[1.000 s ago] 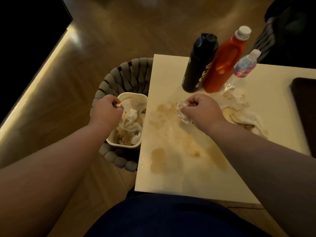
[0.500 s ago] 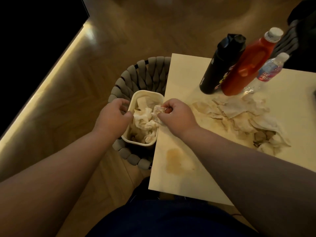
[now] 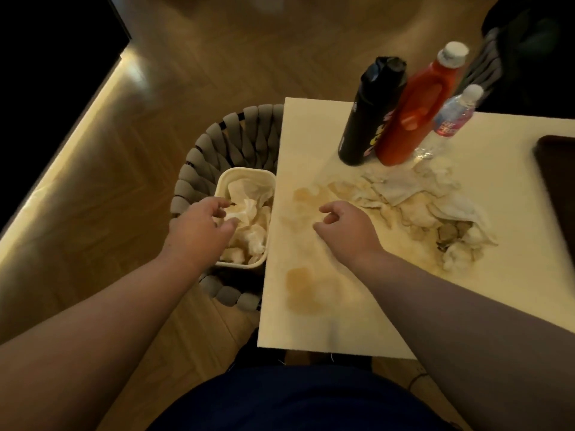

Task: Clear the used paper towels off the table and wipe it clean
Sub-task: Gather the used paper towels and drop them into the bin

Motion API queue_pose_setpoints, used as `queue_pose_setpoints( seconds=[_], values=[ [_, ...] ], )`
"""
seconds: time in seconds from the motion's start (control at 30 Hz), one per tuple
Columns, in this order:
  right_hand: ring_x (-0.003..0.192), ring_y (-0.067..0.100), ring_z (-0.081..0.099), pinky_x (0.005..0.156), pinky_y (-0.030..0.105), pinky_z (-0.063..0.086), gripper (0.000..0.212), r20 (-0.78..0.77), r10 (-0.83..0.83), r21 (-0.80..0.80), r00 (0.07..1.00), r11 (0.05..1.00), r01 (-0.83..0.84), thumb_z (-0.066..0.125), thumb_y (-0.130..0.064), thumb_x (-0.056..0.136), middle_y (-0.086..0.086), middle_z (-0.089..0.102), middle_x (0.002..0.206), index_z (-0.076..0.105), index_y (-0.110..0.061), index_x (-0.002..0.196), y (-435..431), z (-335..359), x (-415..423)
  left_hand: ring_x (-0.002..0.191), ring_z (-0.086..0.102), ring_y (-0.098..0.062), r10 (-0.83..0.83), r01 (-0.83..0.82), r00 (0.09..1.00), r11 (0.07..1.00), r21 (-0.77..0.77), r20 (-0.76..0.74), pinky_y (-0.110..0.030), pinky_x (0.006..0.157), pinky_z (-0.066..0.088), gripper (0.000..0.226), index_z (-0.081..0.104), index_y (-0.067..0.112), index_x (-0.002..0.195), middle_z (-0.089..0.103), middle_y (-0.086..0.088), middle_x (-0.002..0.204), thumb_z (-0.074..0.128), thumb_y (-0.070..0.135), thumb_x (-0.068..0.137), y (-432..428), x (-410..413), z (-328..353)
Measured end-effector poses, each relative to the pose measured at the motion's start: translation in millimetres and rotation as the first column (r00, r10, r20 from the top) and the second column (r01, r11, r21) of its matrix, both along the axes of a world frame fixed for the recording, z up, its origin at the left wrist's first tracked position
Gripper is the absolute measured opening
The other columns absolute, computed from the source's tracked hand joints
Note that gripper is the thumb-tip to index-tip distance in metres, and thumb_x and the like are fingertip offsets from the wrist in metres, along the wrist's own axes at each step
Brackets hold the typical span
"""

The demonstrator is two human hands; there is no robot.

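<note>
A pile of stained, crumpled paper towels [image 3: 417, 206] lies on the cream table [image 3: 513, 290], right of my hands. Brown spill marks [image 3: 303, 287] stain the table near its left edge. A small cream bin [image 3: 245, 177] beside the table holds several used towels [image 3: 249, 219]. My left hand [image 3: 199, 225] hovers over the bin with loosely spread fingers and holds nothing. My right hand [image 3: 342, 227] hangs above the stained table, fingers loosely curled, empty.
A black bottle [image 3: 370, 113], an orange bottle [image 3: 413, 110] and a small clear water bottle [image 3: 448, 122] stand at the table's back. A dark tray [image 3: 560, 194] lies at the right edge. The bin sits inside a grey woven basket [image 3: 199, 163] on the wooden floor.
My right hand carried a crumpled towel from the table to the bin, let it go and came back over the table. My left hand let go of the bin's rim and spread its fingers.
</note>
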State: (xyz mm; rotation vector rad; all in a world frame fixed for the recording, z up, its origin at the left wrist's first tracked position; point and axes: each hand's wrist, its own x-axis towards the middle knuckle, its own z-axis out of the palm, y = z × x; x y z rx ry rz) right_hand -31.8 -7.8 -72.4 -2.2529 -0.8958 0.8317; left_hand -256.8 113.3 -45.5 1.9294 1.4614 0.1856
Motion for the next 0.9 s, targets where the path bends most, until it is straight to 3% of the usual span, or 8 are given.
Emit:
queue_pose_setpoints(
  seconds=[0.17, 0.27, 0.4, 0.5, 0.67, 0.9],
  values=[
    [0.091, 0.015, 0.059, 0.076, 0.029, 0.044, 0.039, 0.146, -0.206, -0.055, 0.968, 0.975, 0.216, 0.072, -0.033, 0.087, -0.004, 0.063, 0.101, 0.066, -0.024, 0.125, -76.5, 7.1, 73.6, 0.09, 0.065, -0.011, -0.12, 0.119, 0.993, 0.991, 0.056, 0.003, -0.042, 0.084, 0.06, 0.033, 0.065, 0.028, 0.126, 0.067, 0.01, 0.107, 0.068, 0.038, 0.096, -20.9, 68.1, -5.8],
    [0.084, 0.018, 0.06, 0.074, 0.032, 0.048, 0.041, 0.189, -0.411, -0.012, 0.892, 0.907, 0.421, 0.071, -0.032, 0.084, 0.0, 0.063, 0.096, 0.065, -0.021, 0.124, -126.2, 7.9, 111.9, 0.092, 0.065, -0.012, -0.232, 0.23, 0.972, 0.971, 0.063, 0.025, -0.041, 0.084, 0.058, 0.031, 0.066, 0.03, 0.122, 0.067, 0.009, 0.107, 0.068, 0.042, 0.094, -37.3, 115.9, -7.6],
    [0.093, 0.018, 0.059, 0.079, 0.031, 0.048, 0.056, 0.225, -0.579, 0.02, 0.784, 0.807, 0.59, 0.073, -0.039, 0.086, 0.002, 0.061, 0.111, 0.057, -0.022, 0.137, -179.2, 4.2, 148.1, 0.092, 0.063, -0.011, -0.349, 0.348, 0.937, 0.937, 0.041, 0.027, -0.04, 0.082, 0.058, 0.033, 0.065, 0.031, 0.125, 0.064, 0.013, 0.106, 0.067, 0.045, 0.094, -63.0, 176.1, -13.3],
    [0.099, 0.019, 0.058, 0.087, 0.036, 0.052, 0.061, 0.203, -0.59, -0.01, 0.781, 0.797, 0.605, 0.073, -0.043, 0.087, 0.002, 0.06, 0.117, 0.053, -0.023, 0.142, -201.5, 0.2, 162.6, 0.094, 0.063, -0.014, -0.429, 0.429, 0.903, 0.903, 0.036, 0.012, -0.035, 0.081, 0.054, 0.035, 0.066, 0.029, 0.126, 0.064, 0.012, 0.105, 0.066, 0.043, 0.094, -84.8, 211.4, -18.1],
    [0.095, 0.017, 0.06, 0.086, 0.037, 0.054, 0.054, 0.143, -0.55, -0.023, 0.823, 0.83, 0.558, 0.072, -0.044, 0.088, -0.003, 0.064, 0.103, 0.061, -0.021, 0.136, -205.8, -4.5, 178.2, 0.097, 0.06, -0.012, -0.561, 0.561, 0.828, 0.828, 0.014, -0.002, -0.031, 0.08, 0.048, 0.04, 0.063, 0.032, 0.132, 0.063, 0.01, 0.113, 0.065, 0.046, 0.094, -122.8, 263.5, -24.8],
    [0.099, 0.017, 0.06, 0.083, 0.029, 0.047, 0.058, 0.091, -0.506, 0.016, 0.858, 0.862, 0.507, 0.077, -0.048, 0.084, -0.002, 0.064, 0.109, 0.062, -0.023, 0.135, -185.2, -10.7, 200.0, 0.128, 0.048, -0.026, -0.626, 0.641, 0.762, 0.766, 0.052, -0.166, -0.044, 0.101, 0.048, 0.055, 0.05, 0.034, 0.144, 0.05, 0.002, 0.141, 0.065, 0.046, 0.093, -146.6, 313.2, -38.9]
  ],
)
